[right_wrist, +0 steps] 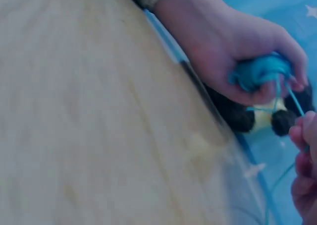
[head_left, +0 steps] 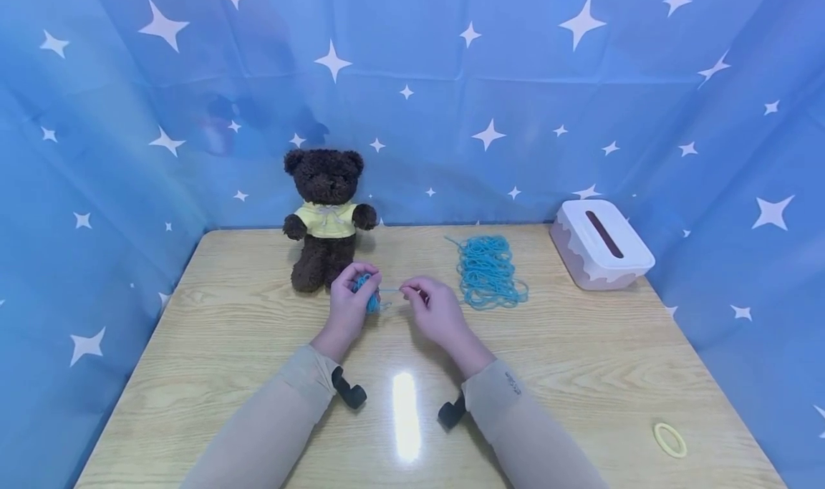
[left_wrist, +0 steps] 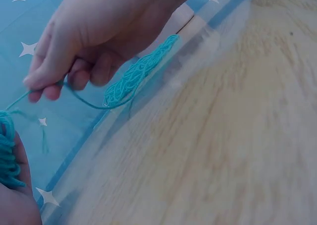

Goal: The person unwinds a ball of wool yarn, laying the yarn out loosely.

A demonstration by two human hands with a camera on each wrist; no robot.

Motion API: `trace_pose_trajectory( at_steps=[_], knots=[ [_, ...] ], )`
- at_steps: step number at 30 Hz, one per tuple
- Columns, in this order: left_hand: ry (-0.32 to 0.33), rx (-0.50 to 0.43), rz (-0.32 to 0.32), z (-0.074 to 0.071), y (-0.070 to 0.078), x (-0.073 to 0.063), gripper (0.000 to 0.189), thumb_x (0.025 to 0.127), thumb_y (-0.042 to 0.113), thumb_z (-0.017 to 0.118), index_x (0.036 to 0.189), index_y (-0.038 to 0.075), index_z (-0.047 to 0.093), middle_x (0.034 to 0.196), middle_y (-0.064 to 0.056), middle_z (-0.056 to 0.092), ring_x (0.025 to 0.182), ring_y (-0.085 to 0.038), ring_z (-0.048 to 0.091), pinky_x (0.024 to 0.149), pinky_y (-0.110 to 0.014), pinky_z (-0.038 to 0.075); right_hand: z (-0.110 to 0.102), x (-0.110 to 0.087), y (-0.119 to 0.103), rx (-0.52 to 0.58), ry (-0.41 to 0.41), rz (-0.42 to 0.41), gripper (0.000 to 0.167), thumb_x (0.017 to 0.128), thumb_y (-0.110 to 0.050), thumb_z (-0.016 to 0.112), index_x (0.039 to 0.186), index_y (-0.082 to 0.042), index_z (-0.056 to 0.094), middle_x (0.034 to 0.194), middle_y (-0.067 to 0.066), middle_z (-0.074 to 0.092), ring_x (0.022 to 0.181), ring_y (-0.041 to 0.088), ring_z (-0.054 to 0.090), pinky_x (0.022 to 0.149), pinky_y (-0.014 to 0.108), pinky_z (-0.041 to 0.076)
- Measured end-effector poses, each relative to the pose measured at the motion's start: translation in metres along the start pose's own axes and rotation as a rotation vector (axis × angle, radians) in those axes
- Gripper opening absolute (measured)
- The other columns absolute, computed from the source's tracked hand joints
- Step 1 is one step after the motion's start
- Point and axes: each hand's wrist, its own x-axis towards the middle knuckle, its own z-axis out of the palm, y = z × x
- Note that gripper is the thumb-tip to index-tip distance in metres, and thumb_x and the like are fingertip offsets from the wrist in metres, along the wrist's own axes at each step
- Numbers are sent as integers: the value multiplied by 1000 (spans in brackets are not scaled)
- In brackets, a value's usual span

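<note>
My left hand (head_left: 351,296) grips a small wound bundle of blue yarn (right_wrist: 262,72), fingers and thumb curled round it. A short loose tail of yarn hangs from the bundle. To its right, my right hand (head_left: 435,308) pinches the strand (left_wrist: 19,100) between thumb and fingertips, and the strand runs straight between the two hands. From the right hand the yarn trails on toward a loose, looped pile of blue yarn (head_left: 488,273) lying on the table. Both hands are above the table, in front of the teddy bear.
A dark brown teddy bear (head_left: 327,220) in a yellow shirt stands at the back left of the wooden table (head_left: 271,432). A white and pinkish tissue box (head_left: 602,245) is at the back right. Near the front right lies a pale yellow ring (head_left: 670,440). A starry blue curtain (head_left: 412,131) hangs behind.
</note>
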Motion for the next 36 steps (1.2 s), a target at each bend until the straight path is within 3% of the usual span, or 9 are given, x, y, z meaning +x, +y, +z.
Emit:
trace_pose_trajectory(
  at_steps=[7, 13, 28, 32, 36],
  knots=[
    [22, 12, -11, 1, 1, -1, 5, 102, -1, 68, 104, 4, 68, 79, -1, 68, 64, -9, 65, 60, -20, 55, -38, -3, 23, 18, 95, 59, 16, 112, -16, 63, 115, -9, 77, 99, 8, 78, 81, 15, 64, 69, 23, 54],
    [13, 9, -6, 1, 1, -1, 11, 103, 3, 69, 107, -6, 65, 77, 5, 67, 64, -11, 64, 60, -20, 55, -70, -14, 51, -29, 208, 107, 15, 112, -14, 64, 116, -6, 76, 102, 12, 79, 85, 16, 64, 72, 21, 51],
    [44, 44, 45, 0, -1, 0, 11, 102, 0, 68, 105, -10, 65, 84, 9, 68, 69, -5, 58, 65, -17, 49, -126, -38, 102, -143, 375, 206, 19, 112, -12, 61, 112, 1, 75, 101, 19, 79, 81, -2, 58, 69, 6, 43],
    [54, 62, 54, 0, 1, 0, 5, 102, -2, 67, 103, -7, 67, 84, 10, 66, 71, -5, 56, 66, -18, 46, -135, -43, 113, -235, 381, 272, 22, 113, -16, 60, 112, 0, 75, 101, 19, 80, 84, 15, 66, 73, 17, 47],
    [58, 59, 51, 0, 2, 0, 6, 101, 0, 68, 102, -6, 67, 83, 9, 65, 72, -6, 55, 67, -18, 46, -140, -46, 117, -316, 328, 305, 23, 112, -17, 62, 113, 0, 77, 104, 22, 79, 92, 36, 72, 81, 44, 56]
  ],
)
